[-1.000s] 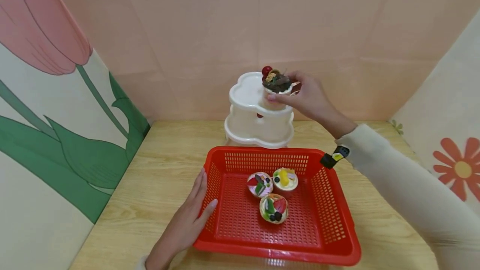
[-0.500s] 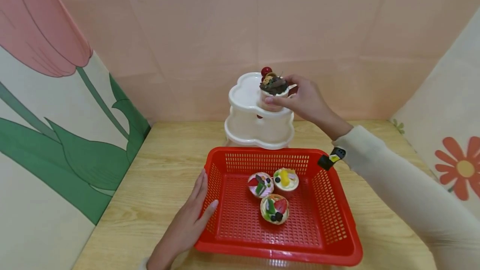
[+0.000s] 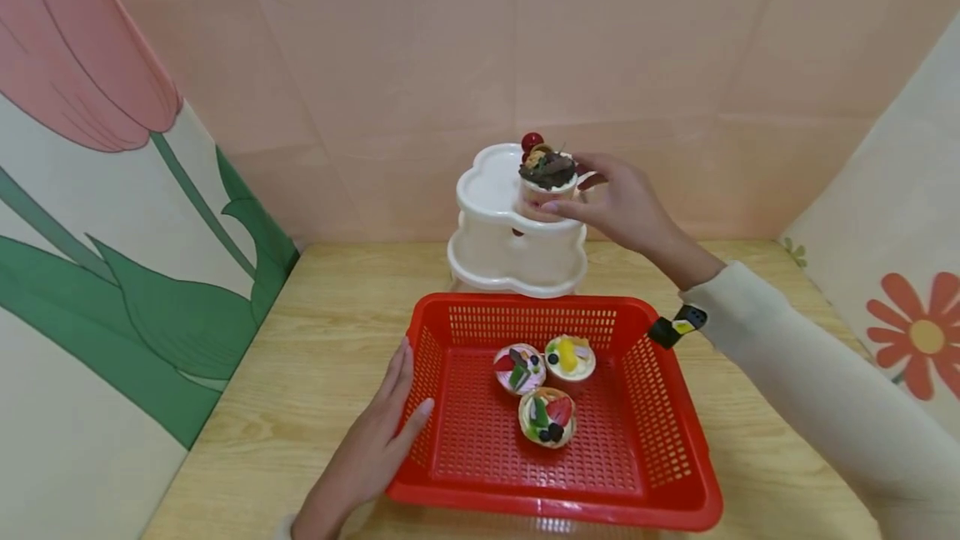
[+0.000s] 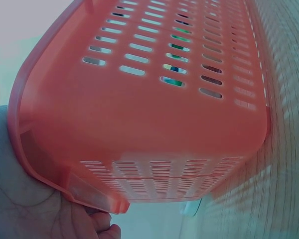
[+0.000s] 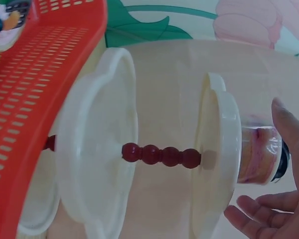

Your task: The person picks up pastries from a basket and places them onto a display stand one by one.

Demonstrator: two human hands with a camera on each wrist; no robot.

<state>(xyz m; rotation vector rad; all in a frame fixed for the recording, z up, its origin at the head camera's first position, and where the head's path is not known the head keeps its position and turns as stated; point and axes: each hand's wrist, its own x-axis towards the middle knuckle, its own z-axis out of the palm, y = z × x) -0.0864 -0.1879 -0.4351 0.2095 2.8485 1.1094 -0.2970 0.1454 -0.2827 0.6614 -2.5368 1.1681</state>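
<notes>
A dessert cup [image 3: 546,173] with dark chocolate topping and red cherries stands upright on the top tier of a white stand [image 3: 491,186]. Around its right side is my right hand [image 3: 618,198], thumb in front and fingers behind. The right wrist view shows the thumb and fingers spread, with a gap between the fingers and the cup [image 5: 259,154]. My left hand [image 3: 375,432] rests along the left rim of a red basket [image 3: 622,511], fingers fairly straight and thumb lying over the edge. From the left wrist, its palm [image 4: 35,209] lies against the basket's rim.
Inside the basket sit three fruit-topped cups: a pink one [image 3: 519,369], one with yellow fruit [image 3: 572,358] and one with strawberry [image 3: 547,417]. The stand's lower tier [image 3: 517,273] is right behind the basket, on a wooden table [image 3: 300,357]. A red beaded post [image 5: 162,155] joins the tiers.
The dessert cup has shifted slightly left and settled on the top tier. My right hand has loosened and drawn a little to the right. My left hand stays at the basket rim.
</notes>
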